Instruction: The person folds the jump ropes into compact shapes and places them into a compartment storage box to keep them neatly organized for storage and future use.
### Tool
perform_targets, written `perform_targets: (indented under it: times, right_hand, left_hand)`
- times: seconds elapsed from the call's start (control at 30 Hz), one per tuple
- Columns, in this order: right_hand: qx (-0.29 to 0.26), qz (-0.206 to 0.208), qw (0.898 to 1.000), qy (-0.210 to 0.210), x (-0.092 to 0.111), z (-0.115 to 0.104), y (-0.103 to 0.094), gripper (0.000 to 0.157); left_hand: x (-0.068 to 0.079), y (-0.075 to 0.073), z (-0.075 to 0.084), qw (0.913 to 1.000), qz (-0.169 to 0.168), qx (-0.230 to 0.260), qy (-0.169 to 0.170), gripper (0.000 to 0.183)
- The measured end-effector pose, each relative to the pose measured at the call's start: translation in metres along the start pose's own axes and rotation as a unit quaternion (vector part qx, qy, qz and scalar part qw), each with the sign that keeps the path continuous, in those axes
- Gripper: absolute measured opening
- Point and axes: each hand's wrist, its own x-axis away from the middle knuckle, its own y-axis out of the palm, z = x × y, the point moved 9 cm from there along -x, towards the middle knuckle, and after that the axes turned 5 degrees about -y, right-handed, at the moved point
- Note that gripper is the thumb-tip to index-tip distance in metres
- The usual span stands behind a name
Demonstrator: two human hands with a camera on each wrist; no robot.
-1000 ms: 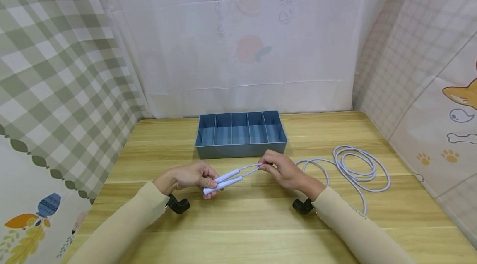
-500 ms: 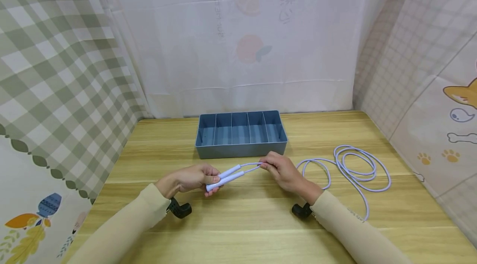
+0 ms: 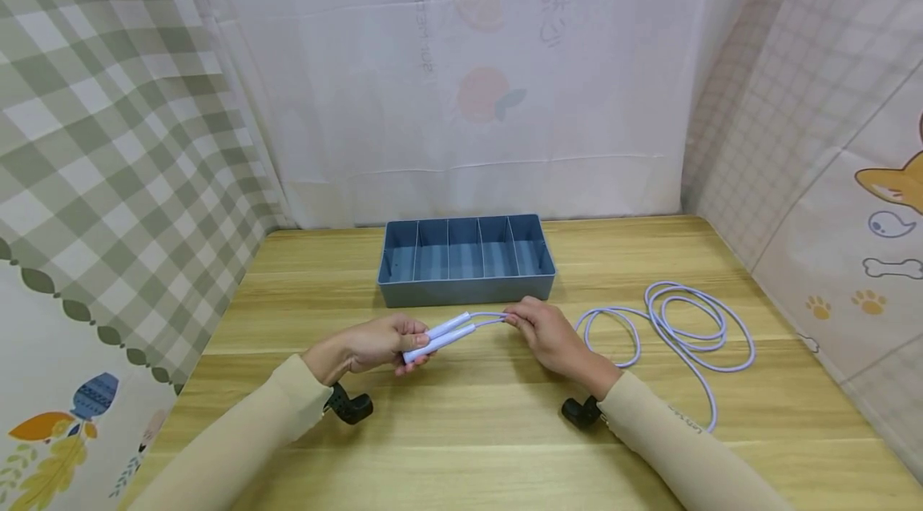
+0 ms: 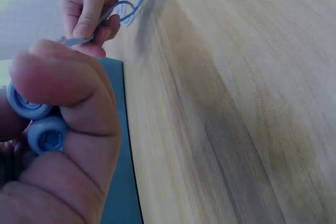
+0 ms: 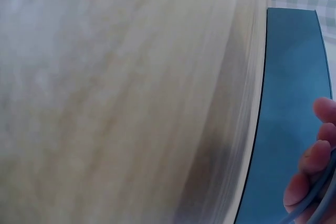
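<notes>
Two handles (image 3: 449,340) lie gripped in left fingers (image 4: 89,95) — cord (image 3: 487,314) pinched in right fingers (image 5: 317,157).

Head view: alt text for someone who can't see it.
A person's left hand grips two pale handles while the right hand pinches their cords. More cord lies looped on the wooden table at right; a five-compartment blue tray sits beyond the hands.
</notes>
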Motion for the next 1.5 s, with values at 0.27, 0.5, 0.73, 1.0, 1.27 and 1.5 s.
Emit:
perform_targets:
  times: [0.27, 0.5, 0.73, 1.0, 1.27, 1.5]
  right_hand:
    - [0.007, 0.018, 1.0, 0.002, 0.0, 0.001, -0.005, 0.009]
    - [0.009, -0.003, 0.999, 0.033, 0.004, 0.002, 0.002, 0.011]
    - [0.035, -0.034, 0.996, 0.072, 0.012, 0.0, 0.013, 0.015]
    - [0.05, -0.07, 0.992, 0.093, 0.017, -0.011, 0.021, 0.015]
    - [0.045, -0.101, 0.988, 0.104, 0.022, -0.022, 0.032, 0.018]
    - [0.053, -0.097, 0.989, 0.103, 0.023, -0.026, 0.032, 0.02]
  left_hand:
    - [-0.003, 0.003, 0.001, 0.9999, 0.0, -0.013, 0.001, 0.038]
    - [-0.005, 0.003, 0.0, 0.9998, 0.015, 0.004, -0.007, 0.031]
    - [-0.009, -0.001, 0.0, 0.9988, 0.048, -0.003, -0.007, 0.032]
    - [-0.012, -0.006, 0.001, 0.9943, 0.105, -0.003, -0.015, 0.03]
    - [-0.011, -0.01, 0.003, 0.9877, 0.155, 0.006, -0.02, 0.029]
    - [-0.013, -0.011, -0.001, 0.9834, 0.176, 0.031, -0.031, 0.033]
